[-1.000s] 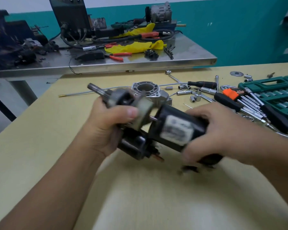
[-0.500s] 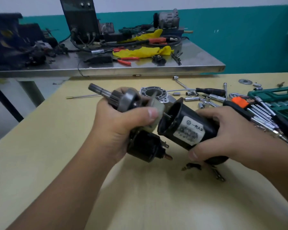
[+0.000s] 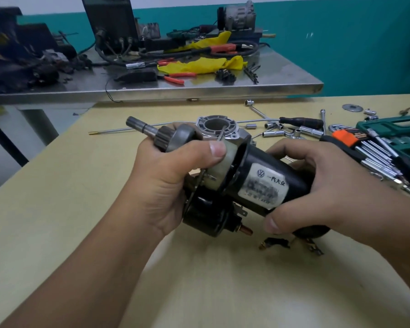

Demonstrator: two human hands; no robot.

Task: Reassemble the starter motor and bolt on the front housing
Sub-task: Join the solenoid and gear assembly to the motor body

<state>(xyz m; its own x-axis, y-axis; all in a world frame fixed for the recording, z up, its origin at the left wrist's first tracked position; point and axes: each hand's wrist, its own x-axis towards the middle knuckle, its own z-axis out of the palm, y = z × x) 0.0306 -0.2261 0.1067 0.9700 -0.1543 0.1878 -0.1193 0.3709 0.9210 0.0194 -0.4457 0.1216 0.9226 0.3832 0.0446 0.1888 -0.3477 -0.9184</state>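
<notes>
My left hand grips the drive end of the starter: the pinion shaft sticks out to the upper left, a white gear housing sits under my thumb, and the black solenoid hangs below. My right hand holds the black motor body with its white label, its open end pressed up against the white gear housing. The silver front housing lies on the table just behind my hands.
Sockets, a ratchet handle, hex keys and a green tool case crowd the table's right side. Small black brush parts lie under the motor. A thin rod lies to the left. A steel bench with clutter stands behind.
My right hand has pushed the motor body leftward against the white gear housing, closing the gap seen earlier. Both hands moved slightly lower in view.
</notes>
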